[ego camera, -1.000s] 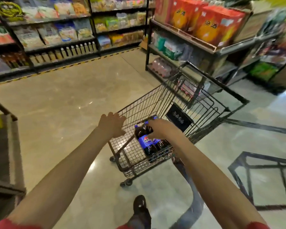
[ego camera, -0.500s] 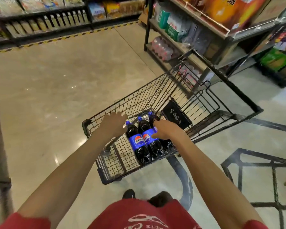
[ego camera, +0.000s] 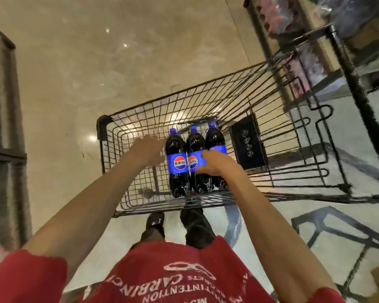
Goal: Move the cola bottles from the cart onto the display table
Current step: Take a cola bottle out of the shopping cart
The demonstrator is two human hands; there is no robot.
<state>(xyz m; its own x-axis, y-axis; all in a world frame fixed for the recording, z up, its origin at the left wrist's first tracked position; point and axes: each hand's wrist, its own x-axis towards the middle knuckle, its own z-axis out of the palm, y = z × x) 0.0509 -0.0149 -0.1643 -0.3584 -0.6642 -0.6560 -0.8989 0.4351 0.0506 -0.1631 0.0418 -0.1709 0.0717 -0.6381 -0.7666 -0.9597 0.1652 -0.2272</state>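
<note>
Three cola bottles with blue caps and blue labels lie side by side in the wire cart: a left bottle, a middle bottle and a right bottle. My left hand reaches into the basket with its fingers extended, touching the left bottle's side. My right hand lies over the right bottle, and its fingers curl round the middle bottle's label. No display table shows in this view.
The cart's black handle points toward stocked shelving at the right. A black placard hangs inside the basket. A black metal frame stands at the lower right, and a shelf unit at the left. My feet are just under the cart.
The view has tilted down and closer over the cart. My left hand has left the cart's rim and dropped in beside the left bottle. My right hand stays on the bottles.
</note>
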